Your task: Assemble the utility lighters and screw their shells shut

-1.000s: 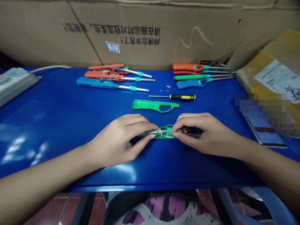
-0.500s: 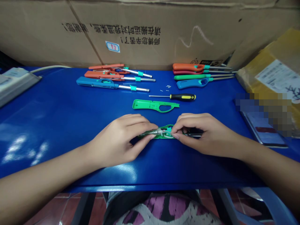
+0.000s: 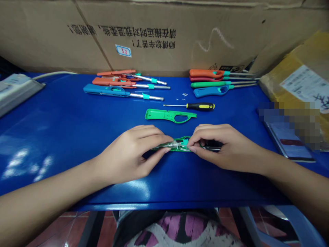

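Note:
An opened green lighter body [image 3: 180, 144] lies on the blue table [image 3: 64, 130] between my hands, its inner parts showing. My left hand [image 3: 133, 152] pinches its left end with fingers closed. My right hand [image 3: 221, 145] pinches the middle and right part, fingers closed, covering the dark nozzle end. The loose green cover half [image 3: 169, 115] rests just beyond. A black and yellow screwdriver [image 3: 197, 106] lies behind that.
Long lighters lie at the back left [image 3: 120, 85] and several at the back right [image 3: 213, 82]. Tiny screws [image 3: 183, 96] sit near the screwdriver. A cardboard box [image 3: 164, 34] stands behind. A power strip [image 3: 15, 91] is at left, a phone [image 3: 288, 140] and yellow parcel [image 3: 300, 79] at right.

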Demonstrator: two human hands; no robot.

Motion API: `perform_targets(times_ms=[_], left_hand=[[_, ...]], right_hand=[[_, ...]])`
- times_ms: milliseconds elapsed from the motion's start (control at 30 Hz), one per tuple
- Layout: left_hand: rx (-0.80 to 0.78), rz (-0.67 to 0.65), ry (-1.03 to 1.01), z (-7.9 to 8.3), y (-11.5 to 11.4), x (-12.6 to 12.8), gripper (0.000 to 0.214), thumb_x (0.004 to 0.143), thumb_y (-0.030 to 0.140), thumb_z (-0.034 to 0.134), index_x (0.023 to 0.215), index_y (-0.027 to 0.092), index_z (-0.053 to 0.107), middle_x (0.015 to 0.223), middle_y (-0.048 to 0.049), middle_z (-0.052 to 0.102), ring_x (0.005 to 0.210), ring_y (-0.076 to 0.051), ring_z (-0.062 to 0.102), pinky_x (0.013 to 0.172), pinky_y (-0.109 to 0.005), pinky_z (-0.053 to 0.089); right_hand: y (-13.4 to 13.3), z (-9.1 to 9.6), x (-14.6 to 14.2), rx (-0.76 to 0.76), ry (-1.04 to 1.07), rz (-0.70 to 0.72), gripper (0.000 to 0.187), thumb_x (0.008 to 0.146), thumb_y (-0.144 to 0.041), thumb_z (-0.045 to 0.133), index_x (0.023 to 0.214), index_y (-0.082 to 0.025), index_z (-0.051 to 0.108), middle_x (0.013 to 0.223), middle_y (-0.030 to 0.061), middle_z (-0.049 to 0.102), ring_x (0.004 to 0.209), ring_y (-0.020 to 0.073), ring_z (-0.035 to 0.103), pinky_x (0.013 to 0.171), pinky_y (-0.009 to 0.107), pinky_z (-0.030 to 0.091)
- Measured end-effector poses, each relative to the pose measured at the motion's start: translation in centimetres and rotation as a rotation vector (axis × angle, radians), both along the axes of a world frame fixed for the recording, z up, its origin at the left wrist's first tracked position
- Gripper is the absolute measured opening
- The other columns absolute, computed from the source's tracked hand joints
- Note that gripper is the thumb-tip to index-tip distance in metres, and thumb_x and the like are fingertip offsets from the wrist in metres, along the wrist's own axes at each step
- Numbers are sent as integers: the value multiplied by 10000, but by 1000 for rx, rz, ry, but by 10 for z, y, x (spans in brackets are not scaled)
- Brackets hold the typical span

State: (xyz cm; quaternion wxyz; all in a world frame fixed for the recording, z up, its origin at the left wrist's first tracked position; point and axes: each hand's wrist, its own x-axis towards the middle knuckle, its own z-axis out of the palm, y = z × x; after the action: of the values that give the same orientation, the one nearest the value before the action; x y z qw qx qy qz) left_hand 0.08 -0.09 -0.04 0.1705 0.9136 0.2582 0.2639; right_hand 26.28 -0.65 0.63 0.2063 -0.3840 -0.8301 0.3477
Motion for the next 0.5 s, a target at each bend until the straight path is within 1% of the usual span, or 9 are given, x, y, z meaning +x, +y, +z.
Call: perform_targets(times_ms=[267, 500], left_hand=[[11, -4, -13, -2, 0, -2, 210, 939, 147, 632, 1126, 101, 715, 999, -92, 755, 884, -177, 695, 837, -312, 565], [4, -14, -5, 0, -1, -2, 215, 937, 149, 629, 1131, 110, 712, 1004, -95, 754, 891, -183, 697, 836, -311, 562]], right_hand=[[0, 0, 0, -20, -3, -2, 94, 915, -190, 614, 915, -203, 706, 847, 8, 696, 718, 117, 591, 664, 254, 479], [1, 0, 0, -25, -4, -10, 90, 910, -199, 620, 913, -205, 710, 844, 10, 698, 713, 120, 596, 655, 258, 479]])
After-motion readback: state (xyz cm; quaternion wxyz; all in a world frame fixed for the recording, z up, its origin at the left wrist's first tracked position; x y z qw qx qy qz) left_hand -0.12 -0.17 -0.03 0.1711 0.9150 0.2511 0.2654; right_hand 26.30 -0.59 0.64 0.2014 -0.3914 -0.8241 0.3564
